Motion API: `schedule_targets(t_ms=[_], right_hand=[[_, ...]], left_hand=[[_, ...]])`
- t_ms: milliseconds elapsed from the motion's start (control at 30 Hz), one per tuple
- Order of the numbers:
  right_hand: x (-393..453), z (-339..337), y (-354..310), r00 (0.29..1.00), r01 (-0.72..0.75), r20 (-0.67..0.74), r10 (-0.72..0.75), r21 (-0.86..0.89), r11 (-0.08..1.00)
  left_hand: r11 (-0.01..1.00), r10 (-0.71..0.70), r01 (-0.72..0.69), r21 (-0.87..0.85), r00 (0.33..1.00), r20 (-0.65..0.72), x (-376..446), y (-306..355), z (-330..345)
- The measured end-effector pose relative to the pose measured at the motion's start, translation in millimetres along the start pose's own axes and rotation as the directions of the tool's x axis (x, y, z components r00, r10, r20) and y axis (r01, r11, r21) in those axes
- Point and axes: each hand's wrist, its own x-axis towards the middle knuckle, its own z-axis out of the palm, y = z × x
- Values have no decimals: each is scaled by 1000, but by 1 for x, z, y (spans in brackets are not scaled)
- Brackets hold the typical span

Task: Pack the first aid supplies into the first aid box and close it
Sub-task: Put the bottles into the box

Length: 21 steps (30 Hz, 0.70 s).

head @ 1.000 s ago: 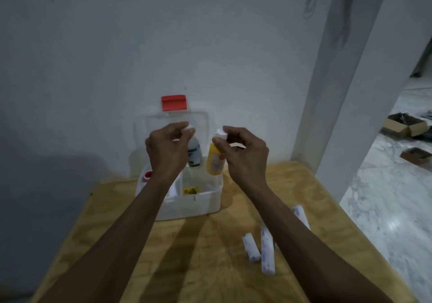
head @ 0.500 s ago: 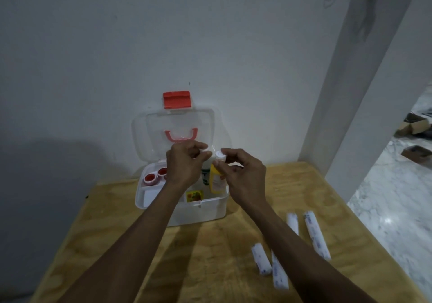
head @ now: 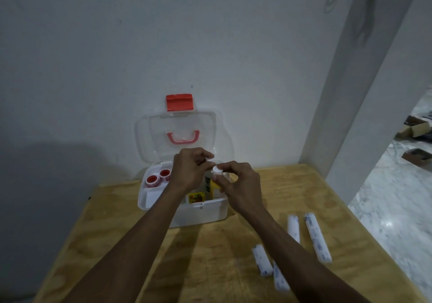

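The white first aid box (head: pixel 201 213) stands open at the back of the wooden table (head: pixel 210 256), its clear lid (head: pixel 152 139) leaning on the wall. My left hand (head: pixel 189 171) pinches the cap of a green-labelled bottle (head: pixel 207 182) inside the box. My right hand (head: pixel 238 185) pinches the white cap of a yellow bottle (head: pixel 215 189) beside it. Two red-rimmed tape rolls (head: pixel 157 177) lie in the box's left compartment. Several wrapped bandage rolls (head: pixel 318 237) lie on the table to the right.
A white wall runs right behind the box, and a white pillar (head: pixel 350 92) rises at the table's back right corner. Beyond the table's right edge, the marble floor (head: pixel 397 197) holds cardboard boxes (head: pixel 416 129). A small yellow packet (head: pixel 196 197) sits in the box's front.
Both hands have lowered the two bottles down into the box; the bottles now stand mostly below its rim. The view has tilted downward, showing more of the table.
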Motion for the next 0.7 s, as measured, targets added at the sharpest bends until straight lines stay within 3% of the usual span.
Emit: schedule_targets(t_ms=[233, 700], right_hand=[[4, -4, 1, 997, -19, 72, 21, -30, 999], [5, -9, 6, 988, -34, 151, 45, -75, 997]], left_hand=[[993, 56, -65, 99, 994, 91, -1, -1, -6], [961, 126, -142, 239, 989, 81, -11, 1, -7]])
